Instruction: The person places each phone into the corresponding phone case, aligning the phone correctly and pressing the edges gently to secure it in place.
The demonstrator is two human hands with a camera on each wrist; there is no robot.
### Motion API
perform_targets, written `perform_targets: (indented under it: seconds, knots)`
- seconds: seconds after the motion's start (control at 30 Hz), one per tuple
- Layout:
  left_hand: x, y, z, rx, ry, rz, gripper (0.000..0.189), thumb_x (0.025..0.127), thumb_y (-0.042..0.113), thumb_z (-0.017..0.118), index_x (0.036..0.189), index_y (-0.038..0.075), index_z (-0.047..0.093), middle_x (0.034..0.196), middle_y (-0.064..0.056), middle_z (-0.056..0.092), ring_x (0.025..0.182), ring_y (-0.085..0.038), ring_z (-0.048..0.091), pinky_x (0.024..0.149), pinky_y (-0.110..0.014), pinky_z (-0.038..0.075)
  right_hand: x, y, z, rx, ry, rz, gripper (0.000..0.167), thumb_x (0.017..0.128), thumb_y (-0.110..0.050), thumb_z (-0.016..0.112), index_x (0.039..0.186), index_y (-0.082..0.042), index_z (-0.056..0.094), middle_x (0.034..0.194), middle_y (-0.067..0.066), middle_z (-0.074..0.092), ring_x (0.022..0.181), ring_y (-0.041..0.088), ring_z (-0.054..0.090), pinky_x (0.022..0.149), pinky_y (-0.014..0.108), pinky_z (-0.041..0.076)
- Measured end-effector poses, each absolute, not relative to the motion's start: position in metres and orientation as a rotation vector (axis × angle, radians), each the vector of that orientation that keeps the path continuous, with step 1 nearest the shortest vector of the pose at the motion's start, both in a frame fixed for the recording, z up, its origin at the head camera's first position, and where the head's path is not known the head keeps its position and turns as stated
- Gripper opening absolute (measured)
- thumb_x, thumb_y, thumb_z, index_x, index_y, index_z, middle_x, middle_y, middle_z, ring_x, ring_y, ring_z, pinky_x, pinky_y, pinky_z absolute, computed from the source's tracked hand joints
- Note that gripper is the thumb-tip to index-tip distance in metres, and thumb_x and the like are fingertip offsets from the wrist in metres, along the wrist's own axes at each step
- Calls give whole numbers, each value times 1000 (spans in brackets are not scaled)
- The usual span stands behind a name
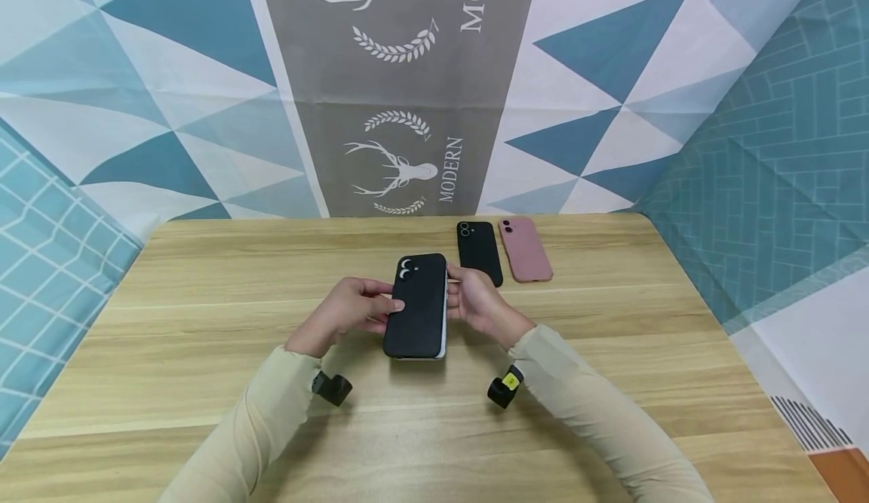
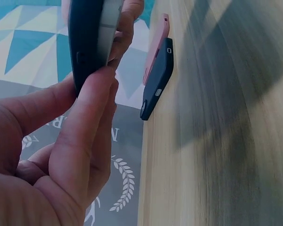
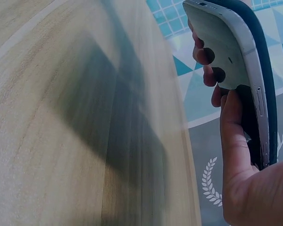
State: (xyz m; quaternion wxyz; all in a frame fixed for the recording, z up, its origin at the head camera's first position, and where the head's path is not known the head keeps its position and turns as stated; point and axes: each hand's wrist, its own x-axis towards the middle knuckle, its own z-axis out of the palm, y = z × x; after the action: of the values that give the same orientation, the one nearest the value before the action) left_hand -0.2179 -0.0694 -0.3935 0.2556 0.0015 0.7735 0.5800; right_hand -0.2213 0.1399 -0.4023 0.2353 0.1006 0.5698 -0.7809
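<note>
A smartphone (image 3: 226, 52) with a silver frame is held above the table, screen side down. Over its back lies a black phone case (image 1: 417, 307) with camera cutouts at the top left. Along the right side the silver edge shows outside the case, so the two are not flush there. My left hand (image 1: 356, 303) grips the left side, thumb on the case's back and fingers beneath. My right hand (image 1: 478, 301) holds the right edge, with a finger against the screen side in the right wrist view; its thumb is partly hidden.
A second black case (image 1: 478, 250) and a pink case (image 1: 526, 250) lie side by side near the wooden table's (image 1: 204, 292) back edge, just beyond my right hand. Patterned cloth (image 1: 400, 88) hangs behind and at both sides.
</note>
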Motion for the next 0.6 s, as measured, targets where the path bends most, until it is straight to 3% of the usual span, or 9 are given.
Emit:
perform_targets:
  seconds: [0.4, 0.6]
  knots:
    - [-216, -66, -396, -22, 2073, 1594, 48, 85, 10, 67, 128, -4, 50, 80, -6, 67, 66, -14, 63, 64, -31, 59, -221, 139, -403, 272, 1533, -2160, 29, 104, -29, 25, 105, -11, 48, 70, -1, 67, 65, 13, 66, 59, 29, 54]
    - [-215, -64, -396, -44, 2081, 1601, 49, 84, 11, 68, 128, -2, 50, 84, -7, 64, 67, -14, 61, 62, -29, 58, -221, 138, -404, 254, 1528, -2168, 37, 101, -44, 31, 99, -12, 50, 64, -3, 61, 58, 9, 60, 55, 27, 51]
